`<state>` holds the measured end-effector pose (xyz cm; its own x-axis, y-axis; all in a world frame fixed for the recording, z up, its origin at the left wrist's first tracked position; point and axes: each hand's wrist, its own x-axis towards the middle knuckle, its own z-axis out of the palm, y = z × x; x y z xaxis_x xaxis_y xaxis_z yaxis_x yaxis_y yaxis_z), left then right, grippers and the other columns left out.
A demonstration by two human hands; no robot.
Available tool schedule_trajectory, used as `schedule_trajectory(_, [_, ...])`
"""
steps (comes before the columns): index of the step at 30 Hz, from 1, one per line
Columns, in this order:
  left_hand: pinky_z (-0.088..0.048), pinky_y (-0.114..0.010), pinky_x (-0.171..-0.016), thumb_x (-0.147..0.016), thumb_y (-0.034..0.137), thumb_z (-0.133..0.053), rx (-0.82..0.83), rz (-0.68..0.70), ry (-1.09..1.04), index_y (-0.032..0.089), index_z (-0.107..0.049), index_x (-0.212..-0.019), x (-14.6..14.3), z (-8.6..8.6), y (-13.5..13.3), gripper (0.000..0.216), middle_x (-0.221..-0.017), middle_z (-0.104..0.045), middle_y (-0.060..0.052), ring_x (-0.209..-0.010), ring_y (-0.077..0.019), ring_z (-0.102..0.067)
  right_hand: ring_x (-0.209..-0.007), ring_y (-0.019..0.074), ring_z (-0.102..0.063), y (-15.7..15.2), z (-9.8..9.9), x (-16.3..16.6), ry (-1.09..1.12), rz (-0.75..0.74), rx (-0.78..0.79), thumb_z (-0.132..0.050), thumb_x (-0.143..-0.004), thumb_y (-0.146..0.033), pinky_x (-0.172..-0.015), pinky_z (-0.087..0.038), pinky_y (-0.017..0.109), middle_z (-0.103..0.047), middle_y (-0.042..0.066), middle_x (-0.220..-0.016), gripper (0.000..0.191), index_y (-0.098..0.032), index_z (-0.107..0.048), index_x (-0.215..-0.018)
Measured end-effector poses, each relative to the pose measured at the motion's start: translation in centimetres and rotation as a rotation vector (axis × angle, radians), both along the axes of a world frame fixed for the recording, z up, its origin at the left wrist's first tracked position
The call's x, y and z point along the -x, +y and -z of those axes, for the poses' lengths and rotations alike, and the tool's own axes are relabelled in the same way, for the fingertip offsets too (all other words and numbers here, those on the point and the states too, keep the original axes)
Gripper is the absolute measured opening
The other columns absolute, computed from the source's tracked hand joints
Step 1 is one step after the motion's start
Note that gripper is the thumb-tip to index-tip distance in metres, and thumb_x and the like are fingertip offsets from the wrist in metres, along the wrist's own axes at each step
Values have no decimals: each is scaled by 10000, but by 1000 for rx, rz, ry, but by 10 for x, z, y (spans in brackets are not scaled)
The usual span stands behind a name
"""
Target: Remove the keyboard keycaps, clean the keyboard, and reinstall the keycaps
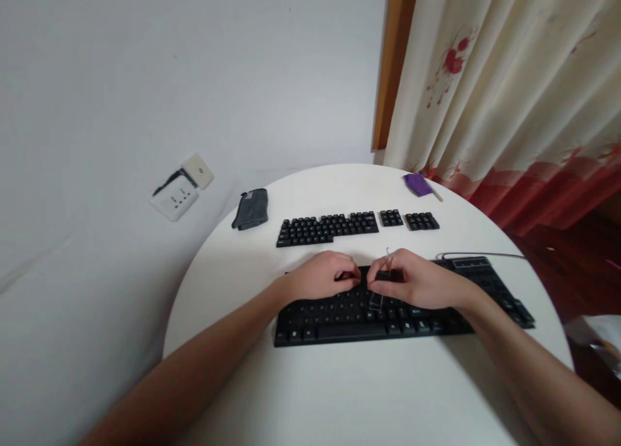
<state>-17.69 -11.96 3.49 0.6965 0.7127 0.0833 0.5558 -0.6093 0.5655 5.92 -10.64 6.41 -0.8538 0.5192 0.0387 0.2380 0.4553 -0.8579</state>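
A black keyboard lies on the white round table. Many of its keys are off across the left and middle, while the bottom row with the space bar and some keys at the right are in place. In my right hand is a wire keycap puller, its loops pointing down at the keyboard's middle. My left hand is over the keyboard's upper part, close to the right one. Its fingers are curled towards the thumb, and whatever they hold is hidden. Behind the keyboard, removed black keycaps lie grouped in rows.
Smaller keycap groups sit right of the main one. A dark grey pouch lies at the table's left rim, a purple cloth item with a pale stick at the far right. The keyboard's cable runs off the right edge.
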Motion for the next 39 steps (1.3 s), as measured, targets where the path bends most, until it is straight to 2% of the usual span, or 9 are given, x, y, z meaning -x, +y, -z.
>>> schedule_trajectory(11, [-429,-241,-683,-909,183,-574,-18,15,-19,175,-713,-909,-1,5,2,139,-783,-647,-12,-708,-124,-574,-661,137,-602,-11,7,4,-146,-133,-14,-597,-883,-220,-611,-444,246,-731,14,-806,171,-173,-752,-939])
schedule_trajectory(14, [-435,-246,-687,-901,183,-573,-16,13,-29,184,-712,-919,0,5,3,139,-791,-651,-13,-716,-129,-582,-626,136,-584,-13,6,6,-133,-86,-63,-586,-904,-262,-607,-437,256,-721,17,-758,189,-174,-750,-870])
schedule_trajectory(17, [-443,-252,-687,-887,178,-574,-16,6,-45,190,-704,-925,0,6,3,136,-819,-668,-16,-716,-133,-587,-557,135,-544,-13,10,11,-130,11,-90,-556,-937,-342,-559,-411,265,-675,19,-640,311,-175,-710,-726])
schedule_trajectory(21, [-454,-256,-705,-858,154,-582,-23,17,-54,176,-684,-875,1,8,4,106,-829,-671,-22,-741,-142,-598,-504,136,-552,-11,20,17,-107,92,-12,-496,-974,-407,-522,-414,260,-628,13,-547,415,-176,-686,-687])
schedule_trajectory(27, [-457,-264,-732,-889,158,-557,-44,16,-41,177,-678,-869,0,5,4,124,-831,-659,-22,-765,-149,-598,-523,137,-582,-5,27,16,-51,127,179,-470,-981,-468,-520,-460,249,-621,10,-576,428,-163,-676,-762])
schedule_trajectory(29, [-462,-278,-778,-927,177,-524,-59,-15,-72,181,-670,-862,0,2,3,160,-850,-660,-28,-808,-156,-601,-538,138,-580,-2,26,16,-8,185,147,-460,-985,-475,-540,-463,254,-616,9,-581,436,-162,-665,-761])
schedule_trajectory(33, [-469,-304,-839,-979,218,-464,-53,-88,-179,177,-651,-936,-2,-3,1,196,-919,-663,-43,-877,-166,-603,-588,145,-592,1,23,19,73,349,-36,-449,-996,-467,-600,-450,270,-646,22,-632,439,-163,-648,-750])
schedule_trajectory(37, [-488,-321,-858,-898,321,-656,-24,-140,-296,179,-640,-1034,-3,-1,0,197,-1023,-669,-55,-930,-178,-612,-611,151,-580,0,18,21,116,495,-172,-441,-1004,-438,-641,-424,285,-640,18,-641,443,-178,-612,-689])
schedule_trajectory(39, [-496,-319,-853,-840,303,-728,-26,-183,-330,177,-647,-1016,-4,3,0,231,-1015,-683,-50,-918,-175,-620,-626,155,-583,-1,16,21,134,517,-199,-440,-1005,-418,-656,-419,290,-642,19,-651,437,-183,-601,-673])
